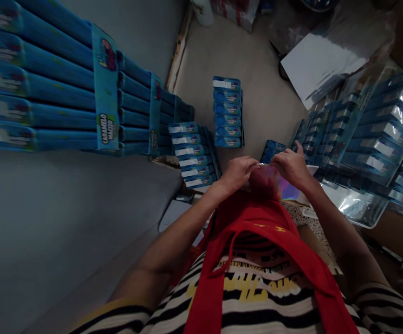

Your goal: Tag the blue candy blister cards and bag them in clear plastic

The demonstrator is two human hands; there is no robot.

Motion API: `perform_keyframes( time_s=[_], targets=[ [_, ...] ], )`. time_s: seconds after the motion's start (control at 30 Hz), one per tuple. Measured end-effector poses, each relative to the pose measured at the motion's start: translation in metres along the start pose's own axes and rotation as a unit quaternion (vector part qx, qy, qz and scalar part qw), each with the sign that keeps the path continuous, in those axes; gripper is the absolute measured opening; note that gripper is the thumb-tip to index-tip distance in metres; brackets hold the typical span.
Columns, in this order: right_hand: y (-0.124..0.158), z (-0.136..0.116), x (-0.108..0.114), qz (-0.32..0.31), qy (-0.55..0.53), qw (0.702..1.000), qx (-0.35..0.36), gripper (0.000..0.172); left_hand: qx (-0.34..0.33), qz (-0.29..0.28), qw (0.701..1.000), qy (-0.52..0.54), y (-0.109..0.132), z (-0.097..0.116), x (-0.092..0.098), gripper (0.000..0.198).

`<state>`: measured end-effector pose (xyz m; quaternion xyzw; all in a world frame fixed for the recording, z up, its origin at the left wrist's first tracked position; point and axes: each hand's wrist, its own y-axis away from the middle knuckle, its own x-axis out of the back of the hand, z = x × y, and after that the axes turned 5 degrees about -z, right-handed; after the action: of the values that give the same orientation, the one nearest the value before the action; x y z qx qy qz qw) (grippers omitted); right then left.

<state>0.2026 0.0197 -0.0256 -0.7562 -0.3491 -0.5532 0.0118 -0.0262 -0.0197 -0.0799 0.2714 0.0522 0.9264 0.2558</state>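
Note:
My left hand (pixel 238 172) and my right hand (pixel 291 167) meet in front of my chest, both pinching the top edge of a small shiny packet (pixel 274 184) with a pink and iridescent face. The packet is held above a red apron (pixel 257 241) that I wear over a striped shirt. Just beyond my fingers lies a small blue box (pixel 272 149) on the floor. Part of the packet is hidden by my fingers.
Stacks of blue boxes (pixel 226 111) stand on the floor ahead, more (pixel 192 153) at left. A tall pile of long blue cartons (pixel 48 83) fills the upper left. Plastic-wrapped blue packs (pixel 372 134) lie at right, a clear plastic sheet (pixel 320 60) behind them.

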Motion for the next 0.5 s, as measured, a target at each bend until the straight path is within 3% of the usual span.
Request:
perform_keyframes(
  time_s=[0.13, 0.23, 0.3, 0.4, 0.5],
  targets=[
    [-0.003, -0.009, -0.011, 0.023, 0.032, 0.998, 0.054, 0.020, 0.031, -0.042, 0.997, 0.061, -0.003, -0.001, -0.001, 0.024],
    [-0.005, -0.014, -0.018, 0.017, 0.040, 0.998, 0.053, 0.023, 0.076, -0.073, 0.986, 0.129, -0.003, 0.000, 0.002, 0.026],
    [-0.003, -0.015, -0.018, 0.019, 0.034, 0.998, 0.044, 0.020, 0.104, -0.072, 0.979, 0.160, -0.002, 0.001, 0.003, 0.027],
    [0.003, -0.015, -0.014, 0.042, 0.031, 0.998, 0.043, 0.033, 0.127, -0.049, 0.974, 0.179, 0.000, 0.002, 0.004, 0.028],
    [0.008, -0.016, -0.013, 0.049, 0.039, 0.997, 0.047, 0.023, 0.129, -0.045, 0.972, 0.189, -0.002, 0.001, 0.004, 0.030]
  ],
)
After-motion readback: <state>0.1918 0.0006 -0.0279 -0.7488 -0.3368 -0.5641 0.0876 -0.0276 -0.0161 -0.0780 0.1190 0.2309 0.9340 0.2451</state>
